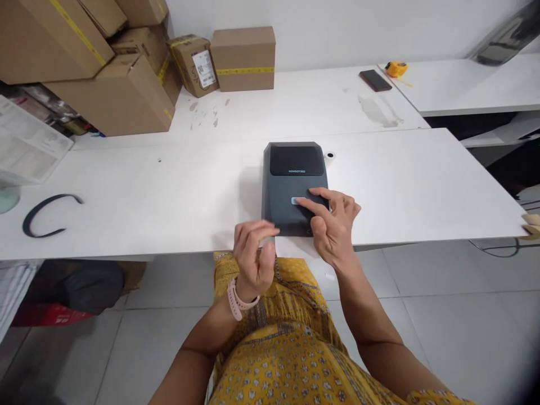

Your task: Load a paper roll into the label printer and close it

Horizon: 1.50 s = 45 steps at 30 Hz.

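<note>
A dark grey box-shaped device [280, 197], with a glossy black panel [295, 157] at its far end, lies flat near the front edge of the white table. On its top is a small pale label-like strip [294, 201]. The index fingertip of my right hand [335, 228] touches that strip, while its other fingers are bent and apart. My left hand [254, 253], wearing a pink wristband [237, 304], hovers at the device's near left corner. Its fingers are loosely curved, the thumb stands away from them, and the fingertips are slightly blurred.
Cardboard boxes [243, 59] are stacked at the back left. A black headband [36, 216] lies at the left. Just behind the device sits a small white roll [330, 156]. A dark phone [375, 80] and a yellow tape measure [396, 69] lie at the back right.
</note>
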Available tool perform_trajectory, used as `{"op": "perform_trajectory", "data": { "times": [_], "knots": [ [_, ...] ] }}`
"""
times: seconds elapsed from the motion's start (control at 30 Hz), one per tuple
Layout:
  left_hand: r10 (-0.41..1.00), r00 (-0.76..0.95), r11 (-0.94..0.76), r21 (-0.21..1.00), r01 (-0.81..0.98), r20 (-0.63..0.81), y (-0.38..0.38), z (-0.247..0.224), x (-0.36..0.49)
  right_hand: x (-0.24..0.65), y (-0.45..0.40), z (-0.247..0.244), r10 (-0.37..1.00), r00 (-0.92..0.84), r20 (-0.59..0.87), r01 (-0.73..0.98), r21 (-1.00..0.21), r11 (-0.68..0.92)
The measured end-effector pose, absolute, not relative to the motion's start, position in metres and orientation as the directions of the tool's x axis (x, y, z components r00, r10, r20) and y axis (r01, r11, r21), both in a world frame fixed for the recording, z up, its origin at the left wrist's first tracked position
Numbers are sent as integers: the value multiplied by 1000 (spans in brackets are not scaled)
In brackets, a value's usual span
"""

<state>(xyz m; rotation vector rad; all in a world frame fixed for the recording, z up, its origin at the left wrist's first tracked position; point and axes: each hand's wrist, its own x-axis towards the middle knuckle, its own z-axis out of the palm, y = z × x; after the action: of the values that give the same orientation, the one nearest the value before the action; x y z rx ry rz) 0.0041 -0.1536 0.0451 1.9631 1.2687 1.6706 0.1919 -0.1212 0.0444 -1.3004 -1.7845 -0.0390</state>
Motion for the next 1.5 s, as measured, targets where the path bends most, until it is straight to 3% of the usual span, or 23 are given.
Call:
{"op": "perform_trajectory", "data": {
  "times": [0.07,0.13,0.43,0.67,0.8,0.87,1.17,1.5],
  "knots": [
    [667,86,-664,538,519,740,-137,52,6,192,-121,47,726,-61,685,807,-395,440],
    [652,160,-682,481,551,741,-122,54,10,192,-120,48,710,-80,700,818,-361,448],
    [668,157,-673,502,543,727,-108,43,15,192,-110,46,704,-124,700,794,-355,493],
    [750,192,-649,647,402,633,-124,24,3,196,-133,16,742,-2,670,599,-594,538],
    [897,141,-440,868,228,418,-136,3,-4,189,-150,-5,828,174,533,470,-784,406],
    [923,140,-380,911,161,359,-139,-4,-5,184,-155,-9,862,211,461,436,-833,339],
    [899,99,-437,892,114,428,-135,6,1,183,-158,-4,888,241,392,420,-867,269],
    [877,63,-473,879,-49,476,-125,14,0,188,-152,9,877,193,440,468,-827,312]
  ]
}}
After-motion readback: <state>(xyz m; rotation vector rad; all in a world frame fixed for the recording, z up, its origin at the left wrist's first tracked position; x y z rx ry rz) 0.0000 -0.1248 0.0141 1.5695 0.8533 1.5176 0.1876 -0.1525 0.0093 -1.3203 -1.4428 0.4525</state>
